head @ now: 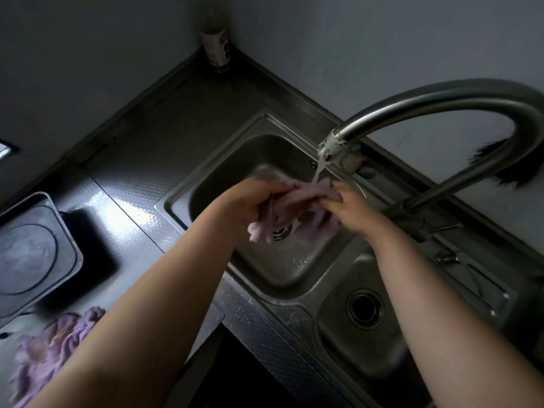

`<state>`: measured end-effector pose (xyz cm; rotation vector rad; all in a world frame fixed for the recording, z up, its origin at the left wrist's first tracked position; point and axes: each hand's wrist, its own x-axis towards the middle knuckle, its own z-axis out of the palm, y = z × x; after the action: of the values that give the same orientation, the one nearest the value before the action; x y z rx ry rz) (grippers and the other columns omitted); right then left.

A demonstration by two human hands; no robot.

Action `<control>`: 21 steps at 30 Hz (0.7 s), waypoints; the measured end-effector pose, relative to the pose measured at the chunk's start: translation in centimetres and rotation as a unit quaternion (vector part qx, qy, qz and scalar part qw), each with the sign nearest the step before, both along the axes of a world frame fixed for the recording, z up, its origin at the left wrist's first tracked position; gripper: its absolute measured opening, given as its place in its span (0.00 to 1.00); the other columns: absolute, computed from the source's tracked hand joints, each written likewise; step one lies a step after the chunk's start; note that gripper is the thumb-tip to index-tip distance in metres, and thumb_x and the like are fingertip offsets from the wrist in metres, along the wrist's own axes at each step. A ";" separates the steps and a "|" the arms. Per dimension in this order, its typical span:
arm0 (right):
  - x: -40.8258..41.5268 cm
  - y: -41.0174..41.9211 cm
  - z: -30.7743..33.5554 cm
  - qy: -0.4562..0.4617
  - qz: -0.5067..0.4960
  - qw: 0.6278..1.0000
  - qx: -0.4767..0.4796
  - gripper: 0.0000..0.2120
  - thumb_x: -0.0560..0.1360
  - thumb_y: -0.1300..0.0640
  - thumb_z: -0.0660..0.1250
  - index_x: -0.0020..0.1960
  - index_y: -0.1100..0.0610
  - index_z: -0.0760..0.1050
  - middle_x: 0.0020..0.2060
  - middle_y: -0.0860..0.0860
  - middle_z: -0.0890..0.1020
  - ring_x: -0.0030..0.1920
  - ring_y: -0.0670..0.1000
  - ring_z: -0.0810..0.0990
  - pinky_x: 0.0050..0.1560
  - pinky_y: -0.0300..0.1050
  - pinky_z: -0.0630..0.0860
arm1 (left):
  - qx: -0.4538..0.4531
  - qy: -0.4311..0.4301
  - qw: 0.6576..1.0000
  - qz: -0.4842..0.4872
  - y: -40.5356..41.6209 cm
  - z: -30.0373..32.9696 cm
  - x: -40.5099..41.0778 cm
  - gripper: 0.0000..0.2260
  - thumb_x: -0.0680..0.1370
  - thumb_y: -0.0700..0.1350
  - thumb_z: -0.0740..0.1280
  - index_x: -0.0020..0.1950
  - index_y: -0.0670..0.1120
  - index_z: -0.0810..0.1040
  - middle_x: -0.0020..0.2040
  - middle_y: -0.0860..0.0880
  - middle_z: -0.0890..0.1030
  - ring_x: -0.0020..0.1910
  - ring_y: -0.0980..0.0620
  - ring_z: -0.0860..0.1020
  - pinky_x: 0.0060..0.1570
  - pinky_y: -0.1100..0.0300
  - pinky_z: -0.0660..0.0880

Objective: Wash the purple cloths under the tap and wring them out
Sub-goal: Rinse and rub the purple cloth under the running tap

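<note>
Head view: the left hand (pixel 253 201) and right hand (pixel 350 206) hold one purple cloth (pixel 297 198) under the running tap (pixel 332 148), fingers curled on it over the sink (pixel 206 184); washing underway, wringing apparently left; a second cloth (pixel 59 346) waits on the counter (pixel 126 201).

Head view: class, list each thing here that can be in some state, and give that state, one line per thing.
Tap: running, stream falls onto the cloth.
Cloth: bunched, held over the sink by both hands.
Left hand: grips the cloth.
Right hand: grips the cloth.
Cloth pile: crumpled on the counter.
Sink: drain uncovered.
Bottle: upright in the corner.
</note>
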<state>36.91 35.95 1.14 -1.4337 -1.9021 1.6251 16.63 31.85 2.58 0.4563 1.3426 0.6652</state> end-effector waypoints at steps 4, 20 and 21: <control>1.0 1.2 0.1 0.071 -0.075 0.988 -0.118 0.07 0.76 0.55 0.64 0.49 0.56 0.79 0.43 0.56 0.82 0.46 0.54 0.80 0.43 0.44 0.75 | 0.083 0.079 0.987 -0.111 -0.1 -0.6 -0.6 0.15 0.77 0.55 0.66 0.56 0.46 0.78 0.54 0.40 0.81 0.54 0.41 0.80 0.57 0.45 0.77; -5.4 -2.5 1.3 -0.141 -0.126 0.978 0.092 0.21 0.78 0.38 0.54 0.42 0.52 0.76 0.36 0.49 0.80 0.40 0.53 0.80 0.43 0.45 0.74 | 0.004 0.071 0.971 0.230 -0.3 -1.4 7.3 0.17 0.82 0.51 0.58 0.56 0.39 0.78 0.42 0.41 0.82 0.42 0.44 0.81 0.51 0.49 0.78; -5.3 -1.6 0.9 -0.125 -0.152 0.978 0.074 0.22 0.79 0.39 0.54 0.40 0.53 0.77 0.35 0.49 0.80 0.41 0.54 0.80 0.43 0.45 0.73 | 0.023 0.092 0.974 0.208 -0.6 -1.3 8.0 0.17 0.81 0.52 0.60 0.54 0.40 0.79 0.40 0.42 0.82 0.41 0.45 0.81 0.50 0.50 0.79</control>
<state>31.65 34.39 2.01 -1.8288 -1.7712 1.1868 24.63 31.29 1.26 0.2773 1.6216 1.0194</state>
